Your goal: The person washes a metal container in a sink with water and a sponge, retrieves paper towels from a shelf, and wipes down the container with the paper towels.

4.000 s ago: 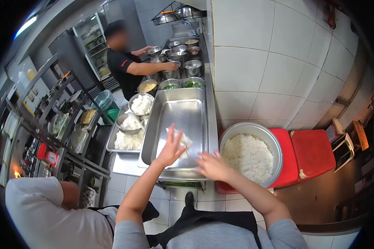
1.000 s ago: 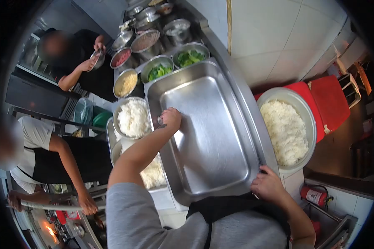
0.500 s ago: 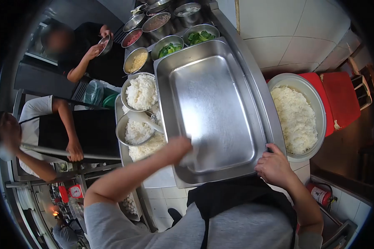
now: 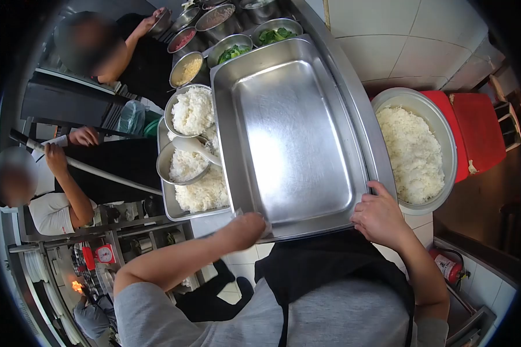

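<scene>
Here at the near end of the counter it's the steel pan (image 4: 307,144), broad and deep, its silver floor flashing a strong white glare and showing faint streaks, its walls a duller grey. Left hand (image 4: 249,229) at the pan's near left corner, knuckles up, a little blurred, forearm coming in low from the left! Fingers closed on a pale cloth (image 4: 267,224), thin edges of it peeking out either side. Over at the near right corner, the right hand (image 4: 382,218) has fingers curled over the rim, elbow bent, gripping the pan; how tightly, one cannot tell.

Just left of the pan, a steel tray (image 4: 168,202) of rice carries a steel bowl (image 4: 160,166), white scoop (image 4: 197,147) across it. To the right, a big grey pot (image 4: 450,147) of rice stands beside a red box (image 4: 474,121). Farther left, a co-worker in a pale shirt (image 4: 61,214) grips a pole (image 4: 107,172). And at the pan's far end, green leaves (image 4: 233,53) sit in a metal container.
</scene>
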A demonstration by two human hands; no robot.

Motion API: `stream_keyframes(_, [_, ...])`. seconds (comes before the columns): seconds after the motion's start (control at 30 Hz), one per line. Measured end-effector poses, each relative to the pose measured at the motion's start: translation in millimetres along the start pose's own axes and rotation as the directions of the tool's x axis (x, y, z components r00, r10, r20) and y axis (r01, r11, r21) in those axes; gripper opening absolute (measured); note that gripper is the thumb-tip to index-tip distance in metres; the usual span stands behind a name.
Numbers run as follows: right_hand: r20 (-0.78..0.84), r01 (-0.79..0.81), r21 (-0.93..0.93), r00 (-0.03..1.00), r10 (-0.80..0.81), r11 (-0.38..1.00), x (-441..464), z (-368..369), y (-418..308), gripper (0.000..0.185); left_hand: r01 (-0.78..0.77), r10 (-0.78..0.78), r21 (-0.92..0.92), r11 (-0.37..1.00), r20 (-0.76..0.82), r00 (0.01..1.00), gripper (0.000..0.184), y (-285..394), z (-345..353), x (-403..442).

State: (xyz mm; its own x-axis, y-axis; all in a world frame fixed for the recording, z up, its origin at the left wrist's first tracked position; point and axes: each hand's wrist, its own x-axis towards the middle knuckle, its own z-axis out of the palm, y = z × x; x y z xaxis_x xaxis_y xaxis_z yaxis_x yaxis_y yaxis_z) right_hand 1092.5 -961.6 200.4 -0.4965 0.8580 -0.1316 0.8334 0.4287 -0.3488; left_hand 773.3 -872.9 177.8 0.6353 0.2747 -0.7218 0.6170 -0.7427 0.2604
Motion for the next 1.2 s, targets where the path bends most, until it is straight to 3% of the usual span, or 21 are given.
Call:
stream_keyframes(0.03, [0.008,0.000,-0.009,1.000,0.000,1.000,0,1,0,0.002,0.010,0.002,-0.145,0.989,0.085,0.996,0.013,-10,-5,11])
stream_keyframes(0.07, [0.019,0.001,-0.019,1.000,-0.001,1.000,0,2,1,0.005,0.100,-0.097,-0.268,0.958,0.023,0.995,0.014,-14,-20,13])
stream_keyframes(0.17, [0.025,0.023,-0.037,0.999,-0.022,0.999,2,1,1,0.005,0.261,-0.235,-0.003,0.965,-0.444,0.865,0.017,-29,-8,28])
stream_keyframes(0.27, [-0.017,0.022,0.015,1.000,-0.022,1.000,3,-1,0,0.009,0.386,-0.374,0.115,0.915,-0.110,0.921,0.018,19,6,48])
stream_keyframes(0.3, [-0.011,0.019,0.019,1.000,-0.018,1.000,3,-2,0,0.009,0.377,-0.368,-0.077,0.923,0.111,0.923,0.020,20,27,67])
stream_keyframes(0.47, [0.018,0.004,0.009,1.000,-0.004,1.000,2,0,1,0.008,0.110,-0.061,-0.163,0.980,0.276,0.959,0.023,40,-2,92])
stream_keyframes(0.53, [0.021,0.000,0.000,1.000,0.000,1.000,2,0,1,0.008,0.170,-0.107,-0.277,0.946,0.230,0.967,0.021,66,-28,107])
stream_keyframes(0.6, [0.028,-0.006,0.003,1.000,0.005,1.000,3,0,0,0.008,-0.020,0.002,-0.374,0.927,-0.048,0.999,0.020,78,-17,144])
stream_keyframes(0.67, [0.045,-0.010,0.011,0.999,0.010,1.000,4,-1,0,0.008,-0.200,0.134,-0.307,0.931,-0.222,0.966,0.020,103,-41,162])
stream_keyframes(0.77, [0.016,0.002,0.025,1.000,-0.002,1.000,3,0,0,0.009,-0.265,0.178,-0.396,0.879,-0.243,0.954,0.018,97,-50,182])
stream_keyframes(0.83, [0.029,0.003,-0.005,1.000,-0.003,1.000,3,0,0,0.003,-0.365,0.128,-0.713,0.599,-0.364,0.923,0.017,57,-51,164])
stream_keyframes(0.9, [0.025,-0.003,-0.011,1.000,0.004,1.000,2,1,1,0.006,-0.356,-0.107,-0.676,0.645,-0.541,0.834,0.019,19,-61,129])
stream_keyframes(0.97, [0.021,0.004,-0.008,1.000,-0.004,1.000,2,1,1,0.007,-0.202,-0.093,-0.467,0.861,-0.536,0.839,0.018,-3,-67,90])
stream_keyframes(1.03, [0.010,0.003,-0.015,1.000,-0.003,1.000,2,2,1,0.007,-0.168,-0.026,-0.315,0.934,-0.528,0.849,0.021,-33,-16,85])
stream_keyframes(1.1, [0.008,-0.005,-0.017,1.000,0.005,1.000,3,1,1,0.007,-0.236,-0.002,-0.483,0.843,-0.442,0.897,0.025,-24,13,78])
stream_keyframes(1.2, [0.035,-0.016,-0.019,0.999,0.017,1.000,3,1,0,0.007,-0.333,0.079,-0.544,0.770,-0.436,0.897,0.026,23,15,92])
